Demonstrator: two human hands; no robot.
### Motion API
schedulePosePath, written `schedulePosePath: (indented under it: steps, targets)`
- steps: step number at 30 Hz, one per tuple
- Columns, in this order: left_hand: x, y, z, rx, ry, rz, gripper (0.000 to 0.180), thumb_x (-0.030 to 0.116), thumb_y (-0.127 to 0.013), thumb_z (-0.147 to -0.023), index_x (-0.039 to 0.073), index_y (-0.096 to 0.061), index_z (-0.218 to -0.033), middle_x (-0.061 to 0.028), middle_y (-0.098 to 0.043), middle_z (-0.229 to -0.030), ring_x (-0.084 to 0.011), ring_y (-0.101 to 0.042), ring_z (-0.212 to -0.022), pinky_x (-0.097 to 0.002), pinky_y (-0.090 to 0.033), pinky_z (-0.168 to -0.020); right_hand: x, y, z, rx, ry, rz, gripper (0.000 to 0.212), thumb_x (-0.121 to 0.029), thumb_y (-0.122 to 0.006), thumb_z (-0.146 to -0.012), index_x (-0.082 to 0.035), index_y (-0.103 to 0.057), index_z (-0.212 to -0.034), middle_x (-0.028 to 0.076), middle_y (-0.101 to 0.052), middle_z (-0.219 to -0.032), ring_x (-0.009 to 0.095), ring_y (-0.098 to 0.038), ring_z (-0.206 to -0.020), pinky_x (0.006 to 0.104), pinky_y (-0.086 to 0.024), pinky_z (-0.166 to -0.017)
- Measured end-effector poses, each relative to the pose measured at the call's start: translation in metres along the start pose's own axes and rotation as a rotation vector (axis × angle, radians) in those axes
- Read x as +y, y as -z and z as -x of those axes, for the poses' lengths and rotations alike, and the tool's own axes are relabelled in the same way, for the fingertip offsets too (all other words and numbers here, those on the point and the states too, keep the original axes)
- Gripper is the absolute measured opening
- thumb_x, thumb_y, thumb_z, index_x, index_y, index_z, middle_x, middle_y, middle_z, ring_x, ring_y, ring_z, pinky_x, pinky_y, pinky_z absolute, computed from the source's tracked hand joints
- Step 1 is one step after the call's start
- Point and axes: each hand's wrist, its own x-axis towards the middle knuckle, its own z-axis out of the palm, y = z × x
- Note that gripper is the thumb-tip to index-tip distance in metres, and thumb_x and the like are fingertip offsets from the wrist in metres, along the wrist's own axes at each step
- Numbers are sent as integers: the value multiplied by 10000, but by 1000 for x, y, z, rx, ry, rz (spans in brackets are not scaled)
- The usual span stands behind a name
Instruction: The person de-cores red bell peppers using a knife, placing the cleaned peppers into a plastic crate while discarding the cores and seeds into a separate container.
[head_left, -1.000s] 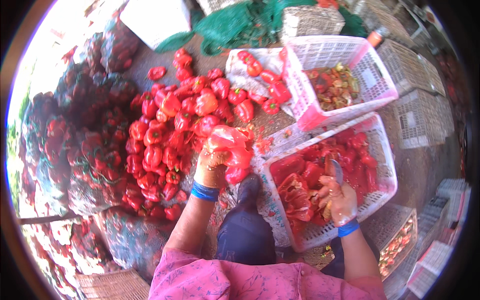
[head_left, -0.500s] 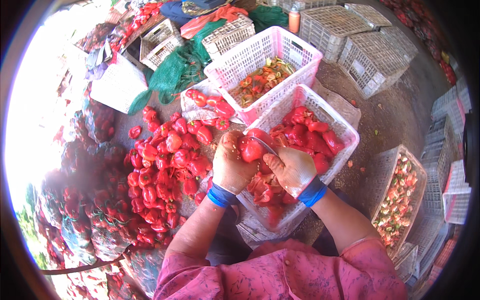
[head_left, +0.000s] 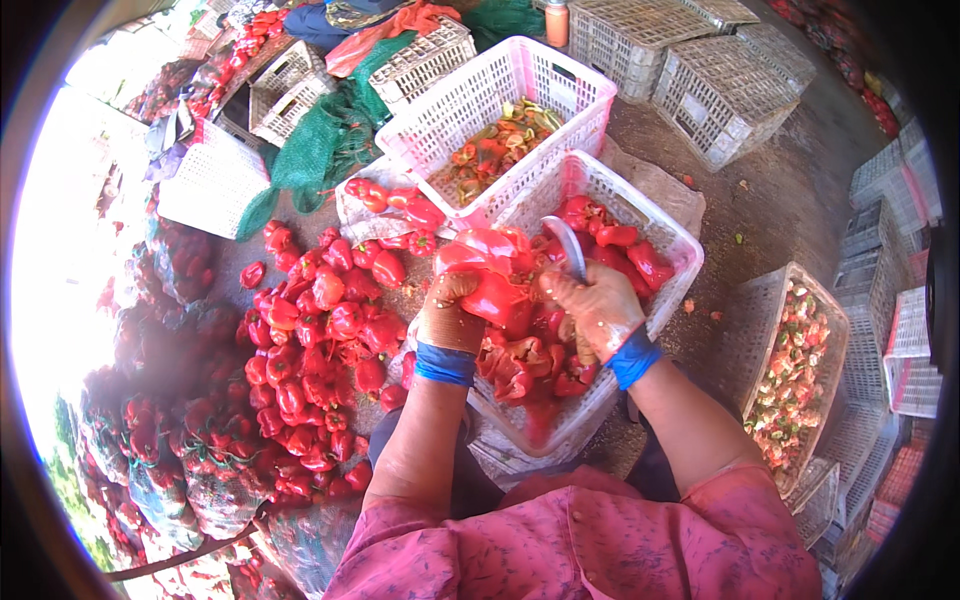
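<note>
My gloved left hand (head_left: 450, 315) is closed around a red bell pepper (head_left: 500, 300) that is cut open into broad pieces. A small knife with a curved blade (head_left: 568, 245) is in my gloved right hand (head_left: 600, 308), its tip pointing up and away from me. The right fingers are close beside the pepper; whether they touch it I cannot tell. Both hands are over a white plastic crate (head_left: 683, 262), where cut red pepper pieces (head_left: 520, 375) lie beneath them. Blue bands circle both wrists.
Whole red peppers (head_left: 310, 350) lie heaped on the floor at left, beside filled mesh sacks (head_left: 220, 490). Another white crate (head_left: 415, 150) ahead holds pepper scraps. A crate (head_left: 745, 335) at right contains pale cores. Stacked crates (head_left: 725, 100) and a green net (head_left: 310, 165) stand farther off.
The knife has come away from the pepper and now points upward. The pepper has been opened into pieces in my left hand. My right hand has drawn slightly right; the whole view has shifted a little.
</note>
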Motion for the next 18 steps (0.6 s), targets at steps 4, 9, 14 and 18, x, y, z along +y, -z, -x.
schedulePosePath:
  steps: [4,9,14,18]
  targets:
    - [-8,-2,0,95,-106,-402,614,49,-670,-707,28,-501,-1297,-107,-639,-1137,-256,-640,-1044,-378,-534,-915,7,-8,-10,10,-99,-39,257,-244,-703,-884,-13,-670,-992,49,-625,-684,128,-535,-431,294,-436,-382]
    - [-12,-17,2,95,-313,-889,589,16,-720,-720,-3,-507,-1269,-91,-654,-1097,-210,-652,-986,-337,-535,-866,23,-20,-19,81,99,-79,213,-196,-665,-891,-35,-672,-1031,36,-603,-647,133,-566,-475,282,-450,-415]
    - [-21,0,-6,180,-49,-137,545,71,-675,-782,14,-502,-1295,-121,-642,-1150,-297,-630,-1074,-451,-515,-959,23,-15,-19,196,273,299,200,-227,-680,-888,-31,-697,-852,23,-634,-648,159,-611,-595,319,-483,-566]
    - [-20,3,-14,232,48,140,575,99,-676,-796,47,-484,-1335,-138,-566,-1311,-368,-572,-1177,-537,-472,-1024,22,1,-17,213,17,-152,208,-237,-668,-911,-38,-638,-861,49,-598,-657,126,-535,-462,307,-430,-406]
